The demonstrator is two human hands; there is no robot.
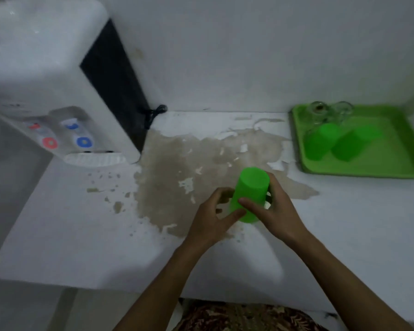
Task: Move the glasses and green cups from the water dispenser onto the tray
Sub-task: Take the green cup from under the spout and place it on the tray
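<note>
A green cup [250, 187], upside down, is held over the middle of the white counter. My right hand [273, 211] grips its right side with the thumb across the front. My left hand [213, 216] touches its lower left side with fingers spread. The green tray [392, 163] sits at the right of the counter. On it two green cups [320, 142] [354, 144] stand upside down, with two clear glasses [318, 113] [342, 113] behind them. The white water dispenser [58, 91] stands at the left.
The counter [81, 223] has a large brown patch of peeled paint [177, 168] in its middle. A black cable [153, 113] runs behind the dispenser by the wall. The counter's front edge is near my arms, with patterned fabric [249, 318] below it.
</note>
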